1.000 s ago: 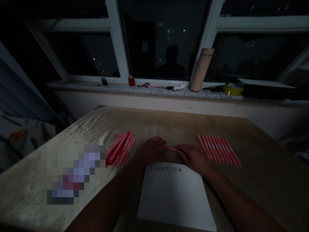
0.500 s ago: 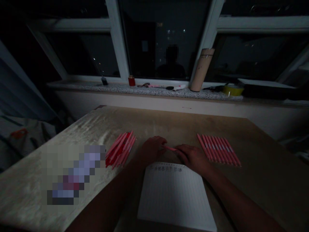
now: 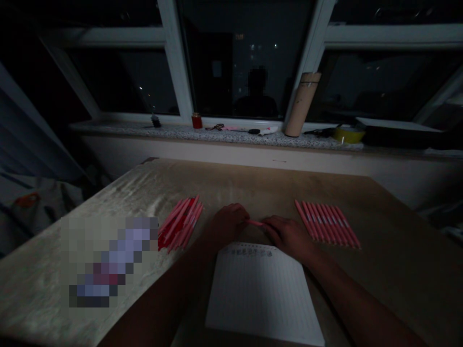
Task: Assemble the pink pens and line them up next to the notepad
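Note:
A slim pink pen (image 3: 255, 223) spans the gap between my two hands, just above the top edge of a lined notepad (image 3: 265, 294). My left hand (image 3: 231, 222) has its fingers closed on the pen's left end. The other end is held in the fingers of my right hand (image 3: 285, 232). Rows of small scribbled marks run along the top of the page. To the left, a loose pile of pink pens (image 3: 186, 224) lies over a red packet (image 3: 164, 241). On the right, several pink pens (image 3: 327, 221) lie side by side in a neat slanted row.
A blurred-out, long object (image 3: 123, 255) lies on the table's left side. Beyond the table (image 3: 231, 185), a stone windowsill (image 3: 173, 134) carries a small red jar (image 3: 197, 121), a tall cardboard tube (image 3: 303, 104) and a roll of yellow tape (image 3: 349, 134). Dark windows rise behind it.
My left fingers have drawn closer together around the pen's left end, and the pen has shifted slightly. My right hand, the notepad and both groups of pens stay where they were.

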### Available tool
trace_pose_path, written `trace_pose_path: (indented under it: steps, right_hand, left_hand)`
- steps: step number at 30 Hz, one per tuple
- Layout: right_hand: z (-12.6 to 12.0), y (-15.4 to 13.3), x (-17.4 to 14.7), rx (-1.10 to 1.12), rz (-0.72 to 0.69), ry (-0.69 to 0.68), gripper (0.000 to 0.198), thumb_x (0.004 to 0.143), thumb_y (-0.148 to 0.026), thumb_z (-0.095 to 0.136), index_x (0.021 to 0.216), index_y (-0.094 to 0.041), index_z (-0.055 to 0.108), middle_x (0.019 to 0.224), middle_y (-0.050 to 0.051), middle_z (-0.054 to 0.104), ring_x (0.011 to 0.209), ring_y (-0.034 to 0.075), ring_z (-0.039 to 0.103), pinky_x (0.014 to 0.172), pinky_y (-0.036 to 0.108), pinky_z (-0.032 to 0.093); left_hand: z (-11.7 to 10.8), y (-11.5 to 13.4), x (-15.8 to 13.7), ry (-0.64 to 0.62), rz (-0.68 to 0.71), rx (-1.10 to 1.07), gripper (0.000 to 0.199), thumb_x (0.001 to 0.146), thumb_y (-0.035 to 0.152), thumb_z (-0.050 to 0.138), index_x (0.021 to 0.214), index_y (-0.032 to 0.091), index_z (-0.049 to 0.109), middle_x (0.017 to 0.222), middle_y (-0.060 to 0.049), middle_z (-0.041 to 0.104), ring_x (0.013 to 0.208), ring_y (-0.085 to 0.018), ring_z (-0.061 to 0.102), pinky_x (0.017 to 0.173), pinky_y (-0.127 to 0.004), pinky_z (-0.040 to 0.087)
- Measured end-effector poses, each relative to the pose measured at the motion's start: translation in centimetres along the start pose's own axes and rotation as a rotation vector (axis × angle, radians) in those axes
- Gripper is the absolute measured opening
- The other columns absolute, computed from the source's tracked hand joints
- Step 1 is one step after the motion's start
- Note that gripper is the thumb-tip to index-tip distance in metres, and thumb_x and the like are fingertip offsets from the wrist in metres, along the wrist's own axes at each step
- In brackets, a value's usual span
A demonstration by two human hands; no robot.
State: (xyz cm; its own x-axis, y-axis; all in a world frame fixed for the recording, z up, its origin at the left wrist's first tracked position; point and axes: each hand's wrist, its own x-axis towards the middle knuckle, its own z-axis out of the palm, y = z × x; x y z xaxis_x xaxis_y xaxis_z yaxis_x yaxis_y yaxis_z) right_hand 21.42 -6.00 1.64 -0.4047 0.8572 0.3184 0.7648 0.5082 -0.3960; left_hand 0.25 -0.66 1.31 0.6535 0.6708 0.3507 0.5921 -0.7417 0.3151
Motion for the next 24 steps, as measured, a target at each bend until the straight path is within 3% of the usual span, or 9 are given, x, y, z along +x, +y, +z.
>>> trace_pose_path:
  steps: [5, 14, 19, 24]
  right_hand:
    - [-0.2, -0.2, 0.0, -0.004, -0.001, 0.008, 0.027, 0.091, -0.029, 0.039, 0.099, -0.02, 0.063, 0.09, 0.006, 0.068, 0.077, 0.016, 0.062, 0.068, 0.027, 0.046]
    - [-0.1, 0.0, -0.1, -0.005, 0.011, -0.003, 0.028, 0.091, -0.03, 0.038, 0.102, -0.021, 0.062, 0.092, 0.005, 0.067, 0.081, 0.016, 0.062, 0.07, 0.027, 0.046]
    - [-0.2, 0.0, -0.1, 0.017, 0.015, 0.032, 0.026, 0.091, -0.031, 0.04, 0.104, -0.022, 0.061, 0.092, 0.004, 0.067, 0.082, 0.016, 0.062, 0.072, 0.028, 0.047]
    - [-0.2, 0.0, -0.1, 0.009, -0.012, 0.148, 0.022, 0.086, -0.025, 0.047, 0.103, -0.019, 0.06, 0.093, 0.007, 0.065, 0.086, 0.019, 0.059, 0.076, 0.031, 0.047]
  left_hand:
    - [-0.1, 0.2, -0.2, -0.004, -0.027, -0.002, 0.026, 0.078, 0.024, 0.054, 0.103, 0.016, 0.054, 0.102, -0.007, 0.056, 0.095, -0.02, 0.051, 0.085, -0.033, 0.04]
    - [-0.6, 0.7, -0.1, -0.046, -0.022, -0.001, 0.018, 0.084, 0.02, 0.042, 0.091, 0.015, 0.057, 0.094, -0.007, 0.056, 0.09, -0.018, 0.052, 0.082, -0.032, 0.041]
    - [-0.2, 0.4, -0.1, -0.013, -0.122, -0.155, 0.02, 0.086, 0.024, 0.038, 0.086, 0.015, 0.056, 0.086, -0.004, 0.057, 0.079, -0.016, 0.052, 0.073, -0.028, 0.04]
    - [0.4, -0.4, 0.1, -0.004, -0.313, -0.465, 0.028, 0.086, 0.036, 0.039, 0.078, 0.014, 0.055, 0.067, 0.001, 0.052, 0.064, -0.012, 0.048, 0.058, -0.023, 0.035]
